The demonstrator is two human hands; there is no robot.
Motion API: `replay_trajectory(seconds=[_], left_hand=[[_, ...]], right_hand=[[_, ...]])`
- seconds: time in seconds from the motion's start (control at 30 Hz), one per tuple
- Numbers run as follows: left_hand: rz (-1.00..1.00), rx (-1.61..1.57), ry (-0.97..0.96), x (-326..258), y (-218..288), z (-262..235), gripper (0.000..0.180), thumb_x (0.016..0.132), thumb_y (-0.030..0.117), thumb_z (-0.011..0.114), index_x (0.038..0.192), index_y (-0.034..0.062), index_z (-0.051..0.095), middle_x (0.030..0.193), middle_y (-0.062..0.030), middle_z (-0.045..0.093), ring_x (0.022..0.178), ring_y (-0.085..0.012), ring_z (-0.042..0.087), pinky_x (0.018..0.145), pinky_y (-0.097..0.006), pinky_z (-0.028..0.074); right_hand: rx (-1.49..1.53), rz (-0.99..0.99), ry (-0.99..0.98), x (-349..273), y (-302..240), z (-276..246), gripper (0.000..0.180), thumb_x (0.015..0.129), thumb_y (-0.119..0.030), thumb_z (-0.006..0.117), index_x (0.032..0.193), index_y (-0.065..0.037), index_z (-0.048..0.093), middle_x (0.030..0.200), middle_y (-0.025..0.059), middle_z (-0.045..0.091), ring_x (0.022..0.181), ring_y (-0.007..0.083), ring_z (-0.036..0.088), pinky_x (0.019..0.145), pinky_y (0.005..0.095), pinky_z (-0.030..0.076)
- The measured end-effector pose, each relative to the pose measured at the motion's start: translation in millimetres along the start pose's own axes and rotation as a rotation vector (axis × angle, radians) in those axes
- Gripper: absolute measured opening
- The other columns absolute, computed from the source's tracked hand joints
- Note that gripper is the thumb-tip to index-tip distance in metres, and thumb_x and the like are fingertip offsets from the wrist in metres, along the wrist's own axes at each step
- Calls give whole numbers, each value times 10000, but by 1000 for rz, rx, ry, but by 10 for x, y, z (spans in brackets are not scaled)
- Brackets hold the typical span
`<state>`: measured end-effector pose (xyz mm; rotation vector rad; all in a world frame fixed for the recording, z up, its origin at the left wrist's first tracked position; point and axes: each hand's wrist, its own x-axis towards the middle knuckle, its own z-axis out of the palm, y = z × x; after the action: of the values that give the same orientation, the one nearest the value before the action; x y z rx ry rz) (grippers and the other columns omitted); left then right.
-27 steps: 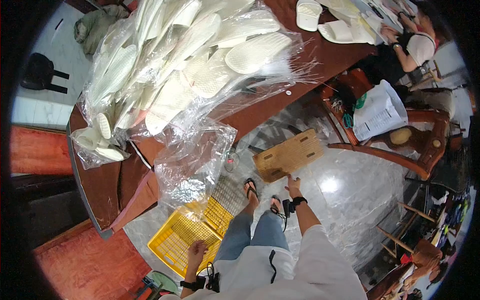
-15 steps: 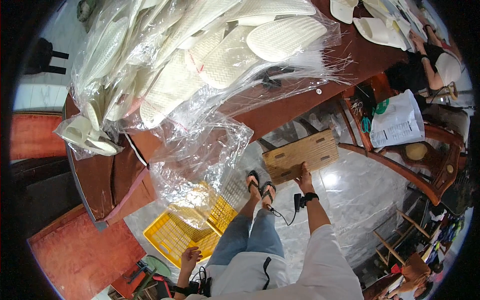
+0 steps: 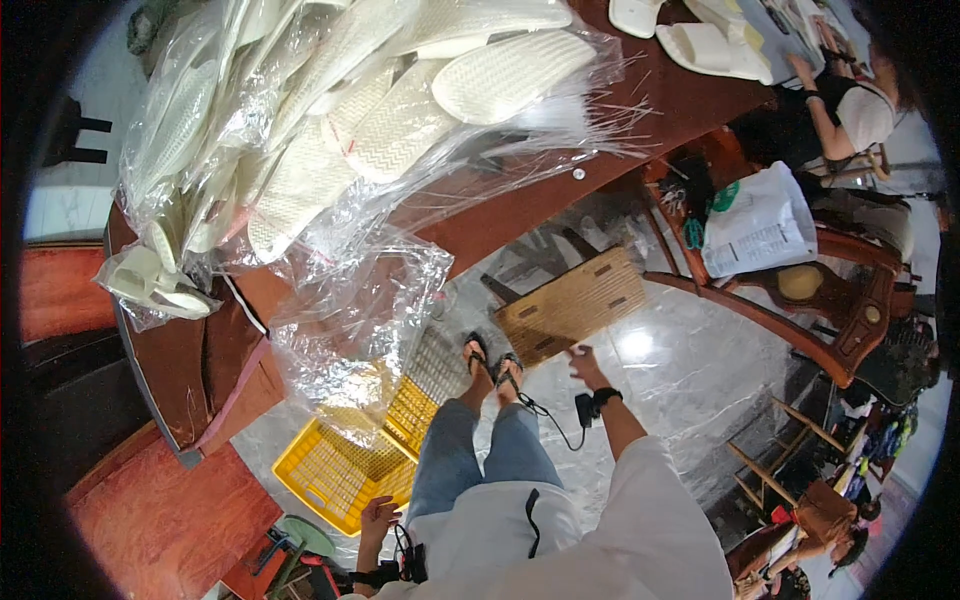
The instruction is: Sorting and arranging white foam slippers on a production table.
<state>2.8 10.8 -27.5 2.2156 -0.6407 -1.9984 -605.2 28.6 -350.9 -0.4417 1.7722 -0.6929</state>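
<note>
A low wooden stool [image 3: 575,300] with slots in its plank top stands on the floor in front of my feet. Just short of its near edge is my right hand [image 3: 590,370], fingers apart and holding nothing. My left hand [image 3: 378,517] hangs low by the near side of a yellow plastic crate [image 3: 345,510], its fingers loosely bent with nothing seen in them. Over the crate's far part droops a clear plastic bag [image 3: 350,320] from the brown-covered table [image 3: 540,195]. On that table lie several cream slippers [image 3: 515,78] in clear plastic.
A wooden chair [image 3: 790,325] at the right carries a white printed bag [image 3: 760,225] and teal-handled scissors [image 3: 693,233]. Beyond it sits another person [image 3: 865,120] at the table's far right, near loose white slippers [image 3: 715,50]. A reddish board [image 3: 170,510] is at the lower left.
My right hand has let go of the stool's near edge and drawn back slightly. The whole view has shifted, so the table and stool appear further left.
</note>
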Motion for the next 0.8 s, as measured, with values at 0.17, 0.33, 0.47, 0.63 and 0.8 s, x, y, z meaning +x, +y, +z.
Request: replay_trajectory(seconds=[0.17, 0.33, 0.47, 0.63, 0.8], left_hand=[[-23, -47, 143, -346, 86, -292, 291, 939, 113, 613, 1225, 69, 581, 1016, -99, 692, 821, -197, 703, 676, -309, 561], [32, -111, 71, -273, 381, -665, 307, 924, 112, 611, 1226, 73, 571, 1009, -97, 691, 804, -191, 696, 688, -345, 561], [41, -109, 139, -155, 725, -933, 313, 915, 162, 634, 1207, 67, 575, 992, -98, 691, 804, -185, 698, 650, -320, 563], [30, -69, 165, 4, 1065, -1150, 315, 916, 189, 642, 1194, 62, 570, 956, -92, 682, 787, -188, 691, 653, -313, 563], [80, -129, 45, 28, 1275, -1350, 309, 930, 191, 628, 1203, 58, 568, 1022, -89, 666, 820, -199, 686, 688, -312, 563]], right_hand=[[-847, 65, -698, -1101, -540, 316, 824, 712, -706, 702, 1215, -59, 620, 1147, 201, 664, 1113, 352, 603, 953, 435, 475], [-1055, 401, -956, -2033, -729, -80, 612, 754, -649, 680, 1061, -122, 732, 1094, 79, 706, 992, 252, 645, 868, 389, 477], [-1139, 267, -843, -2300, -760, -319, 594, 775, -631, 649, 1068, -120, 725, 1099, 100, 698, 976, 276, 650, 820, 413, 493], [-1126, 293, -616, -2488, -830, -400, 589, 804, -589, 625, 1098, -81, 682, 1133, 161, 661, 975, 329, 635, 809, 440, 493], [-1060, 413, -414, -2612, -944, -735, 585, 832, -546, 602, 1127, -42, 638, 1167, 222, 625, 973, 383, 619, 799, 466, 493]])
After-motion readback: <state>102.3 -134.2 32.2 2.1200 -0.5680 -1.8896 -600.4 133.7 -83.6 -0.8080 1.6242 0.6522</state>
